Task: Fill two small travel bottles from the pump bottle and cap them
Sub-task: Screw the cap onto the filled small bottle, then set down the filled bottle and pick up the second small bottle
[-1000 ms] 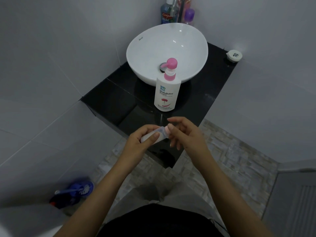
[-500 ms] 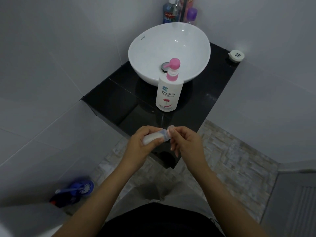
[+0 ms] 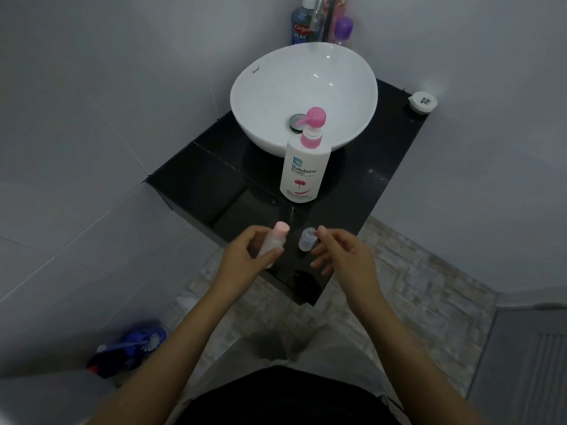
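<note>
Early stage — left hand (image 3: 245,256) gripped travel bottle (image 3: 271,245), right hand (image 3: 340,256) pinched its clear cap (image 3: 307,239); no filling yet, pump bottle (image 3: 304,167) untouched.

The right hand (image 3: 340,256) now holds the clear cap (image 3: 307,239) just right of the travel bottle (image 3: 273,244), whose pink top stands bare in the left hand (image 3: 245,259), hands apart.

At the frame's centre my pump bottle (image 3: 304,176) is white with a pink pump and a red flower print, on the glossy black surface (image 3: 196,182). The small bottle (image 3: 274,240) is translucent, pink-topped; the cap (image 3: 307,239) is clear. The basin (image 3: 267,87) is white; the floor (image 3: 414,271) is mottled grey-beige stone.
</note>
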The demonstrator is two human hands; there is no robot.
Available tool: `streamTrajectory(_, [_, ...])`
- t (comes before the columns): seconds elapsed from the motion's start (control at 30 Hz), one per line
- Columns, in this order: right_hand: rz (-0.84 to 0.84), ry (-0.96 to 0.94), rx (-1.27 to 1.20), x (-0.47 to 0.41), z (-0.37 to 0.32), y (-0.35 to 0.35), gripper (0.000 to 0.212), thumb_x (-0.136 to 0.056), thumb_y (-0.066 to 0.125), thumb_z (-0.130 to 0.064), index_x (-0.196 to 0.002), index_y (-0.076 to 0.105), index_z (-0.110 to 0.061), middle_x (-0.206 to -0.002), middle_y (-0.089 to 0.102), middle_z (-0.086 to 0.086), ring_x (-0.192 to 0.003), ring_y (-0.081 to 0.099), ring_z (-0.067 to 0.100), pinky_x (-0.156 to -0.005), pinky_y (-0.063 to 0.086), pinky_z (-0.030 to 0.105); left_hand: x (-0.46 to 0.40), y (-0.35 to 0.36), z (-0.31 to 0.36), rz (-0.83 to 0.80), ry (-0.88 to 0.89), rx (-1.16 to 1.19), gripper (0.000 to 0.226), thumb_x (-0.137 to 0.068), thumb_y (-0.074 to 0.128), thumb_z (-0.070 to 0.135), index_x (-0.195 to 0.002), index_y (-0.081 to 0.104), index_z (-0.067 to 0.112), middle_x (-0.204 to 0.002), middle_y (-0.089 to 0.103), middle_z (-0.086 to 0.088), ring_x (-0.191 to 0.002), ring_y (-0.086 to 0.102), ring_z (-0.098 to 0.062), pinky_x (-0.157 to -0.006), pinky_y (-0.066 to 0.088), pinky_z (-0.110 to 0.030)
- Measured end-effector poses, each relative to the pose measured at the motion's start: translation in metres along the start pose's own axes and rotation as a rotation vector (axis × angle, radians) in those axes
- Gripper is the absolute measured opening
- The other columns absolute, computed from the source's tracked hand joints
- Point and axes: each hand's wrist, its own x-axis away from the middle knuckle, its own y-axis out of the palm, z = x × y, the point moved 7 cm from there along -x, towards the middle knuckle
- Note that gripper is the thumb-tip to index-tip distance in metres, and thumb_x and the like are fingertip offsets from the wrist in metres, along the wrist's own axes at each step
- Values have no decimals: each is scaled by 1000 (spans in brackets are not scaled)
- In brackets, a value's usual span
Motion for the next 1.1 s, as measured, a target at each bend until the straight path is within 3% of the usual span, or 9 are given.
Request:
streamTrajectory(0.07, [17,11,5,-1,1,-5,22,-94,53,-34,-94,70,-19,-75,69,2,-56,64,8,-51,50,17,-10,-3,-5,16,-13,-19,31,-78,76,21,-102,58,29,-101,64,15,-95,61,-1,-76,48,-16])
streamTrajectory(0.27, [55,77,-42,-6,9,-20,31,-96,51,-32,-95,71,-9,-76,69,8,-56,64,12,-50,49,18,-38,8,-22,-11,-17,-167,32,-74,79,22,-99,58,22,-95,62,17,-88,60,4,-69,43,-9])
streamTrajectory(0.47, [9,113,11,-22,7,-24,33,-97,48,-32,-97,69,-6,-81,68,11,-59,64,15,-54,50,23,-50,18,-43,-8,-99,-187,32,-75,79,19,-96,55,19,-104,64,5,-100,62,-12,-75,47,-16])
streamTrajectory(0.57, [-4,124,17,-30,7,-24,33,-96,49,-33,-98,70,-7,-84,69,13,-62,65,18,-57,51,25,-50,19,-43,-19,-101,-218,40,-72,81,23,-102,55,18,-110,63,3,-103,59,-12,-86,53,-32])
streamTrajectory(0.67, [-19,129,31,-36,7,-26,31,-96,51,-34,-96,70,-10,-86,71,14,-62,65,16,-58,51,26,-48,15,-22,78,69,-436,66,-63,83,42,-118,55,22,-122,58,4,-115,50,-14,-99,39,-30])
streamTrajectory(0.8, [65,-41,206,-45,-6,-34,30,-92,53,-42,-107,66,-19,-96,70,2,-77,65,2,-64,48,13,-51,38,17,38,287,-745,77,-64,72,62,-130,52,27,-127,59,6,-129,43,-15,-118,10,-48])
streamTrajectory(0.9, [92,-228,316,-60,-34,-35,40,-92,52,-42,-126,56,-21,-117,61,-3,-100,59,4,-78,43,12,-57,63,28,-105,288,-960,81,-67,68,62,-137,47,27,-130,58,8,-135,35,-15,-115,-10,-56])
streamTrajectory(1.0, [69,-364,322,-85,-72,-32,40,-96,49,-40,-132,52,-22,-125,58,-2,-107,56,8,-79,40,5,-61,78,27,-202,247,-1077,68,-71,67,56,-132,53,29,-127,59,9,-137,30,-18,-107,-20,-64])
streamTrajectory(1.1, [51,-464,316,-108,-110,-25,41,-97,46,-38,-132,51,-18,-126,59,0,-108,58,12,-84,45,17,-62,81,28,-202,201,-1066,47,-77,63,54,-118,61,31,-120,63,12,-137,30,-18,-101,-29,-63])
